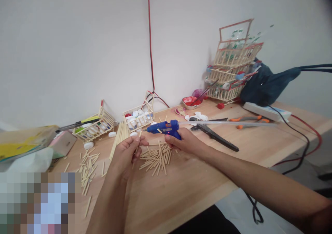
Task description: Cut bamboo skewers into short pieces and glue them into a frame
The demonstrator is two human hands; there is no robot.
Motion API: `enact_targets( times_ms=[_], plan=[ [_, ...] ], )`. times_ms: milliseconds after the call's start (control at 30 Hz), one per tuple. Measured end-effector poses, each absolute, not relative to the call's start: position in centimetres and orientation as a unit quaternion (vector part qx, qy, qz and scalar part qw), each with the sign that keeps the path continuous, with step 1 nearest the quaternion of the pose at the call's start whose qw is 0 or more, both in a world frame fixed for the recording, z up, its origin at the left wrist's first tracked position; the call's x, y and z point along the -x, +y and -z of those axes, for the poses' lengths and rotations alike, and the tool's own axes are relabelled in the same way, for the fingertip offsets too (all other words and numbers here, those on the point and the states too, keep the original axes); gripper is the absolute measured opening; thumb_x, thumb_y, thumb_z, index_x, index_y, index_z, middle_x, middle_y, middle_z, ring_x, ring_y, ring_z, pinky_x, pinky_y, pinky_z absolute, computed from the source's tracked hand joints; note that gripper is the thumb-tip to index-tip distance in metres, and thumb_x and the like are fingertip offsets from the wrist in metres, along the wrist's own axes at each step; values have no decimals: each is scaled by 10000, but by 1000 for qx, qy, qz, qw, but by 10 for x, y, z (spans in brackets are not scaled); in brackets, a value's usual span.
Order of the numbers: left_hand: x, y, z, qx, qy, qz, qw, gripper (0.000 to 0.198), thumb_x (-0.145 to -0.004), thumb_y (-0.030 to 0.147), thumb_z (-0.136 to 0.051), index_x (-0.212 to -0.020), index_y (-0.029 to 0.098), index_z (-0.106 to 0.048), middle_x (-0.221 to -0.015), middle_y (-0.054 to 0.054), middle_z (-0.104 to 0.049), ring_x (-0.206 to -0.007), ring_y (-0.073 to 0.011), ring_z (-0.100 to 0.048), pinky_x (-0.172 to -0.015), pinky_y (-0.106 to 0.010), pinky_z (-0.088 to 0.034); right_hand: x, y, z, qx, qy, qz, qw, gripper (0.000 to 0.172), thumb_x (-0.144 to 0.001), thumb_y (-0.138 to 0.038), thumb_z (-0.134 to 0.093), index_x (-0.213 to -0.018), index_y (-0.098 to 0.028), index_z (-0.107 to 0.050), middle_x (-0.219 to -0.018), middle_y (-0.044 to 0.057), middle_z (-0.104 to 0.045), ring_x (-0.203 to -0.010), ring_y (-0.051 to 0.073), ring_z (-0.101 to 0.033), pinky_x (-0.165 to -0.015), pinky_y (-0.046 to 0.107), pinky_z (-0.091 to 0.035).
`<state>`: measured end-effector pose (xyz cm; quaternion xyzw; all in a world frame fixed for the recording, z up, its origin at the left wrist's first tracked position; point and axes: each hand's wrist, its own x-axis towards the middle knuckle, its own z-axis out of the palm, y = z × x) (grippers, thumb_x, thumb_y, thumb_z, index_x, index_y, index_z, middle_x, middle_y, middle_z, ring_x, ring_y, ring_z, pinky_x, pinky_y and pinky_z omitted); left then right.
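Observation:
My right hand [181, 139] is wrapped round the handle of a blue glue gun [163, 127], its nozzle pointing left. A long clear glue stick [223, 123] sticks out of the gun's back end. Close to the nozzle, my left hand [131, 149] pinches a thin wooden stick [140, 134] upright between thumb and fingers. I cannot tell whether nozzle and stick touch. Beneath and between both hands lies a loose pile of short cut sticks [157, 159].
Small stick baskets [138, 118] holding bottle caps stand by the wall, near long sticks [120, 137]. At right are stacked stick baskets [225, 75], a red paint dish [192, 102], black cutters [214, 133], orange-handled pliers [246, 119] and a white power strip [267, 111]. More cut sticks [89, 166] lie left.

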<state>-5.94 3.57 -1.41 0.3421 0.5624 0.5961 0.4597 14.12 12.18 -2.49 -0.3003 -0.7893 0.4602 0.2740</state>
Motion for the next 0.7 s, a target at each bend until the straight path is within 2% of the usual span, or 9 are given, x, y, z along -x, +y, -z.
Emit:
enact_targets(
  times_ms=[300,500,700],
  plan=[
    [59,37,17,-354,570,-586,454,404,-614,422,-771,-842,107,-661,-758,-55,-683,-397,-24,-334,-383,-188,-167,-141,119,22,290,-788,-476,261,491,-848,-592,-476,-664,-144,-560,-546,-7,-526,-487,87,-466,-483,205,-340],
    [57,34,13,-380,594,-570,421,333,-627,407,-772,-765,121,-670,-668,-34,-658,-405,-31,-343,-391,-191,-180,-141,120,23,293,-786,-471,272,493,-854,-590,-474,-677,-140,-568,-579,2,-551,-508,87,-480,-506,208,-353],
    [62,35,14,-352,545,-628,431,350,-621,384,-783,-824,121,-676,-724,-36,-668,-429,-28,-356,-402,-176,-206,-141,122,22,304,-790,-457,274,475,-860,-564,-482,-657,-143,-563,-516,-12,-507,-496,92,-474,-498,209,-341]
  ],
)
